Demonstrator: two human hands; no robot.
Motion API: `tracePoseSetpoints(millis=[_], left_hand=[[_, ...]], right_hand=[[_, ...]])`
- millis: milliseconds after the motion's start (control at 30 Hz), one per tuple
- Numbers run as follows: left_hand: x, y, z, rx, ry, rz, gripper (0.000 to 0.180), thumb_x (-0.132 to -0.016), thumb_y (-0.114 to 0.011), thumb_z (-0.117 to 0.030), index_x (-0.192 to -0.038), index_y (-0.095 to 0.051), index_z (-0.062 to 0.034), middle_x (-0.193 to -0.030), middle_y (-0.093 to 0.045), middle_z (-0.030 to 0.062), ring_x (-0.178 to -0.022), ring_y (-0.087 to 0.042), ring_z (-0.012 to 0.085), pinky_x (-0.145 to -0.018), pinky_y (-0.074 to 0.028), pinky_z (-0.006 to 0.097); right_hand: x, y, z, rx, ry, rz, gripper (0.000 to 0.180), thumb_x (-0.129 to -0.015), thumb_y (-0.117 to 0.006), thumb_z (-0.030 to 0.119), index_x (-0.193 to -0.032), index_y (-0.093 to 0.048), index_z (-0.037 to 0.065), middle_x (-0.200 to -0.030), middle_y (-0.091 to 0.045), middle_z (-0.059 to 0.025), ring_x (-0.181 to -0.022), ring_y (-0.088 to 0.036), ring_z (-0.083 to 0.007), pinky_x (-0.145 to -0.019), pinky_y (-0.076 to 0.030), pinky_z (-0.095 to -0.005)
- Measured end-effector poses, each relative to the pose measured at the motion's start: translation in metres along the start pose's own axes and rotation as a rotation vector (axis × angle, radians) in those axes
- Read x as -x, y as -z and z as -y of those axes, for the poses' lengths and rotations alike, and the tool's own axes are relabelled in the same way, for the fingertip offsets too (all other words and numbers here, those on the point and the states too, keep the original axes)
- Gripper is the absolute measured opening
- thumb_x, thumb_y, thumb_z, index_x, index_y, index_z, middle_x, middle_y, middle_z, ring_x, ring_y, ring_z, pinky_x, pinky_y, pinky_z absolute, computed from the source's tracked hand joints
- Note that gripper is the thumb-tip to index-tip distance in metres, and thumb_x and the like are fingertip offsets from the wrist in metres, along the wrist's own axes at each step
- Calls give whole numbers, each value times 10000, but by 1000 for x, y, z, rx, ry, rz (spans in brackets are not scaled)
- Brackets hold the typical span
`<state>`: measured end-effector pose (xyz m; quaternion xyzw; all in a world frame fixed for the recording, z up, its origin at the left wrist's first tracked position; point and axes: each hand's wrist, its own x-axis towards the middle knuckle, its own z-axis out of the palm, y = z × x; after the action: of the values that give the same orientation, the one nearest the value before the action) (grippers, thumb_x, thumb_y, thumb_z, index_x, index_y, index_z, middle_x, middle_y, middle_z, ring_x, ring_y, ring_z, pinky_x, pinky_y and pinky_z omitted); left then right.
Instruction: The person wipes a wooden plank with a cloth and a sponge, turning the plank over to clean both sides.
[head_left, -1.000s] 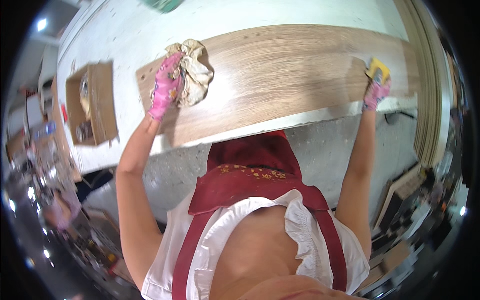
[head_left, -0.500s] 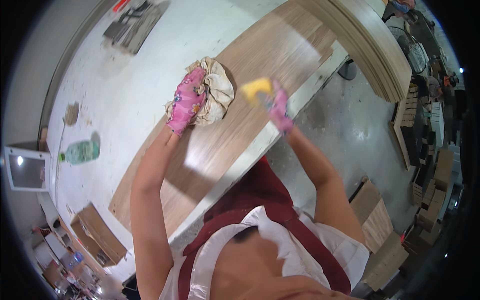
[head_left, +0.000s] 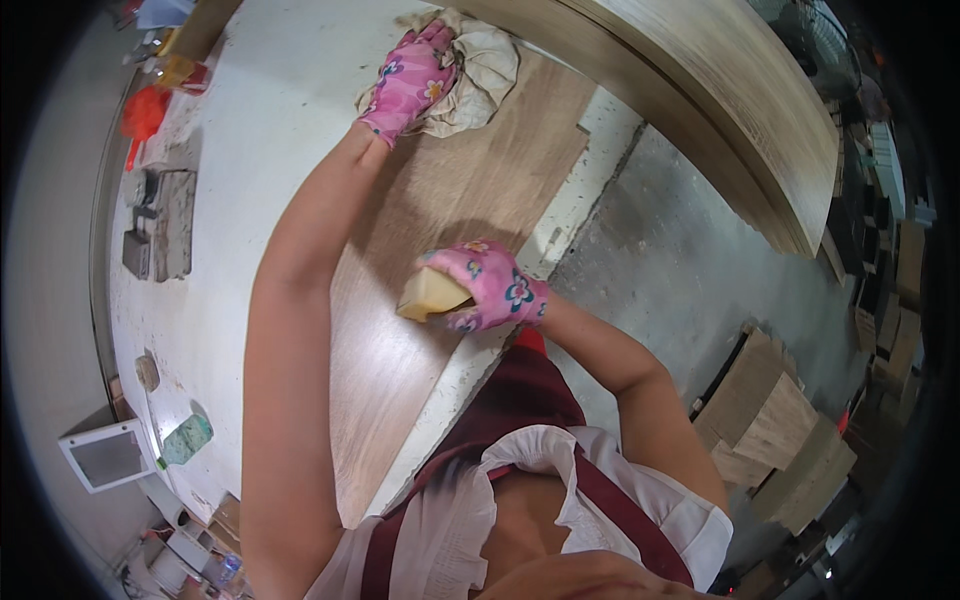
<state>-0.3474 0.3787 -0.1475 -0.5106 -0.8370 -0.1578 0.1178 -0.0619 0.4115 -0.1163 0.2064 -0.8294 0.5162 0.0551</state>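
Wood-grain board [head_left: 440,250] lay diagonally mid-frame on white table [head_left: 270,120]. At upper centre, left hand [head_left: 410,85] bunched on beige rag [head_left: 480,70]; at centre, right hand [head_left: 490,290] clamped on yellow block [head_left: 428,295]. Could scuff veneer if block tilted onto an edge.

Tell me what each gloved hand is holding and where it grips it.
The left hand presses a bunched beige rag from above. The right hand has its grip around one end of a yellow block, the other end sticking out.
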Motion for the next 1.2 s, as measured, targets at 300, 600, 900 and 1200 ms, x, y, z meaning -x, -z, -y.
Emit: tracePoseSetpoints(millis=[300, 600, 900, 1200], left_hand=[[-38, -35, -115, 522, -268, 62, 510, -778, -638, -209, -1264, -548, -84, -1308, -540, 109, -1210, -488, 282, -1041, -369, 358], [17, -2, -164, 414, -234, 204, 559, -737, -686, -185, -1269, -534, -104, -1403, -450, 53, -1174, -494, 296, -1010, -405, 361], [194, 81, -180, 309, -143, 419, 749, -707, -750, -213, -1371, -417, -118, -1475, -348, 20, -1304, -406, 241, -1155, -197, 418], [507, 217, -230, 466, 272, 483, 706, -643, -708, -156, -1316, -495, -130, -1317, -541, 21, -1293, -423, 262, -1147, -190, 473]], right_hand=[[-1, -5, -2, -23, 94, -25, 582, -652, -732, 383, -1123, -539, 101, -918, -616, -104, -836, -614, -296, -733, -484, -403], [53, -2, 22, -409, -357, -35, 606, -677, -752, 336, -1186, -525, 98, -944, -636, -102, -830, -636, -258, -749, -504, -354], [121, -11, 79, -457, -383, -793, 648, -723, -730, 374, -1181, -515, -30, -1128, -594, -94, -1006, -583, -190, -881, -461, -303], [67, -77, 104, -586, -241, -610, 663, -755, -698, 375, -1235, -497, -36, -1117, -587, -93, -1022, -562, -181, -892, -437, -285]])
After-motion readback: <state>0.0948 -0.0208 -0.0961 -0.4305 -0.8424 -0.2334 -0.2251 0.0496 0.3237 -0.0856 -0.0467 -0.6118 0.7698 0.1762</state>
